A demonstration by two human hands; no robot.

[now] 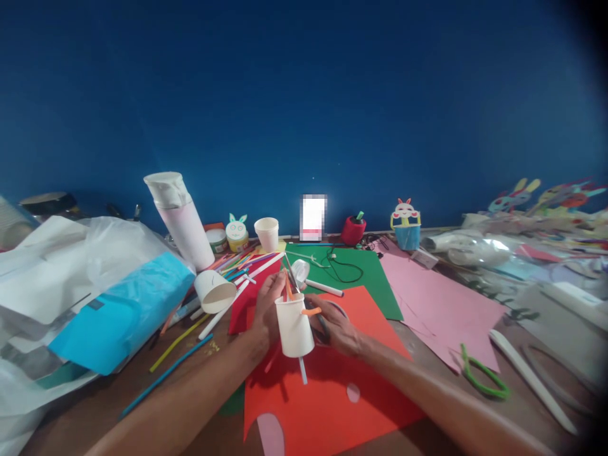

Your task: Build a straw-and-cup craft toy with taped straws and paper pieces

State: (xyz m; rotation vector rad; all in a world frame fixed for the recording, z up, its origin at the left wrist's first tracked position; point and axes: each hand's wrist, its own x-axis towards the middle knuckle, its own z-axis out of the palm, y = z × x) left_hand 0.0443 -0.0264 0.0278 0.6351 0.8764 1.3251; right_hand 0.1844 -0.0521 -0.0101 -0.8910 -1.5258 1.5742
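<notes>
White paper cup (295, 329): plain, held raised over orange-red sheet (332, 405), slightly tilted. Orange strip (312, 311) projects from its right side near the upper rim; pale, thin tube (303, 371) protrudes below the base. Scissors (292, 277): dark-handled, just beyond cup, blades directed upward; blade opening unclear.

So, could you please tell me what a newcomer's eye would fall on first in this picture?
Probably the white paper cup with a thin orange strip at its side, in the middle between the left hand and the right hand. Next might come the bright red-orange paper sheet below it, then the plain deep-blue wall filling the background.
</notes>
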